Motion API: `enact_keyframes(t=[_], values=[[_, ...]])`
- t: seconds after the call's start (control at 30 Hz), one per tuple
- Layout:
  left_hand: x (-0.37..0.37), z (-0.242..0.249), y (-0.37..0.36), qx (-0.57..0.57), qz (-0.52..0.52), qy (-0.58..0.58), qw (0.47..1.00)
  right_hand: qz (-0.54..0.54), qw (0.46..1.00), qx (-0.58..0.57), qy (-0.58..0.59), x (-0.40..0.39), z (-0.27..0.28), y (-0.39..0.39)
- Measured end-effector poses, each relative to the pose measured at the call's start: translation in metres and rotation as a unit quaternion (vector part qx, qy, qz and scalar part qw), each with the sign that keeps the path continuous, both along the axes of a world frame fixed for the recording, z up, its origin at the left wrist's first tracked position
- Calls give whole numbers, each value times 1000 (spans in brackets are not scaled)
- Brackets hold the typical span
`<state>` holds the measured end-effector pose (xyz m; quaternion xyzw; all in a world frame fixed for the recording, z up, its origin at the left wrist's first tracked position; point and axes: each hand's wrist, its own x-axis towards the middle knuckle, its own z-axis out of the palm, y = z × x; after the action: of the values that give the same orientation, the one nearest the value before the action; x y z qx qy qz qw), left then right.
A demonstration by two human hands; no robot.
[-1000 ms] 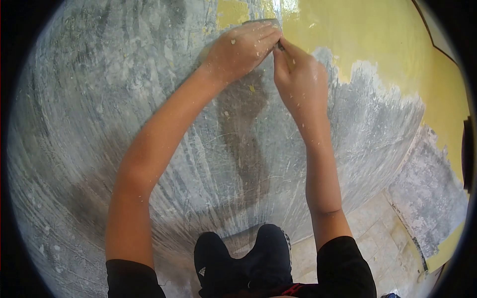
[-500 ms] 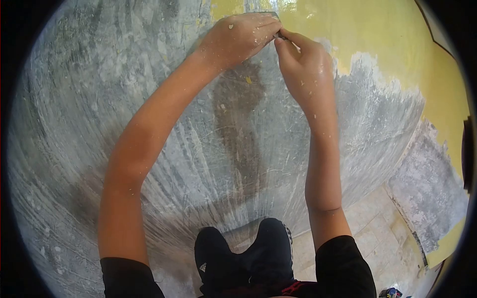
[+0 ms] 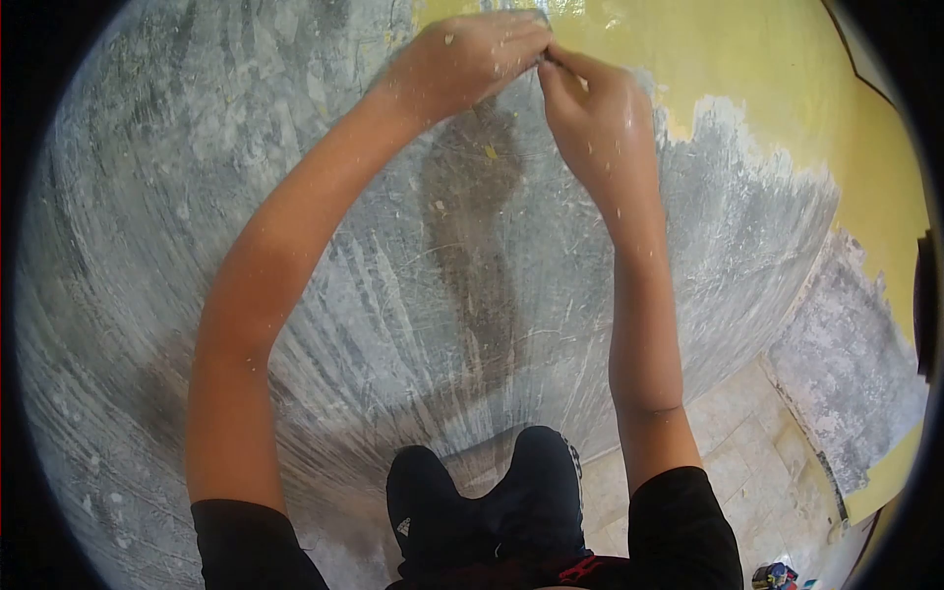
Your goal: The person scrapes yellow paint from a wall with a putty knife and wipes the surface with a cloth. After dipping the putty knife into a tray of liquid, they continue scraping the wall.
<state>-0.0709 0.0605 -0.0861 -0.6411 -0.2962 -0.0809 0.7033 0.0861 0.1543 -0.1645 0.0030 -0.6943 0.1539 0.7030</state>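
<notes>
My left hand point(image 3: 462, 61) is closed over a thin, flat scraper point(image 3: 539, 16) at the top of the view. Only a dark corner of the tool shows past the fingers. Close beside it, my right hand point(image 3: 605, 113) pinches the scraper's near end between thumb and fingers; the grip is partly hidden. Both hands are against the wall, where yellow paint point(image 3: 747, 59) meets the bare grey surface point(image 3: 374, 246). Pale flakes dot my hands and forearms.
A ragged, whitish paint edge point(image 3: 728, 123) runs down to the right. Beyond the wall's corner is another patchy grey and yellow wall point(image 3: 846, 344). Light floor tiles point(image 3: 733, 442) lie below, with a small colourful object point(image 3: 775, 575) at the bottom right. My knees point(image 3: 482, 501) are near the wall.
Both hands and the scraper have shifted slightly up and to the left along the wall. The left elbow has swung a little outward.
</notes>
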Motion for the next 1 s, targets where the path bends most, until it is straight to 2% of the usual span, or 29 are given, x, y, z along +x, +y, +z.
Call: enact_keyframes(t=[0.07,0.17,0.27,0.43,0.53,0.63,0.77,0.83,1.0], values=[[1,2,-2,-13,26,-21,999,12,998,-40,-52,8,11,-7],[2,2,-2,-15,22,-21,999,0,998,-27,-65,13,7,-4],[4,-12,-3,-44,28,-71,996,-12,996,-31,-85,16,4,-6],[-3,3,6,1,-31,6,999,12,998,-17,-55,6,9,0],[5,14,7,-12,-52,31,998,13,998,-13,-61,5,8,1],[16,12,-5,-37,7,-26,999,9,998,-6,-67,9,14,-1],[19,4,-8,-46,-5,-41,998,17,998,30,-45,10,6,3],[23,3,-12,-69,30,-65,995,19,997,9,-70,15,10,-2],[22,9,-9,-50,12,-33,998,8,996,0,-87,13,16,2]])
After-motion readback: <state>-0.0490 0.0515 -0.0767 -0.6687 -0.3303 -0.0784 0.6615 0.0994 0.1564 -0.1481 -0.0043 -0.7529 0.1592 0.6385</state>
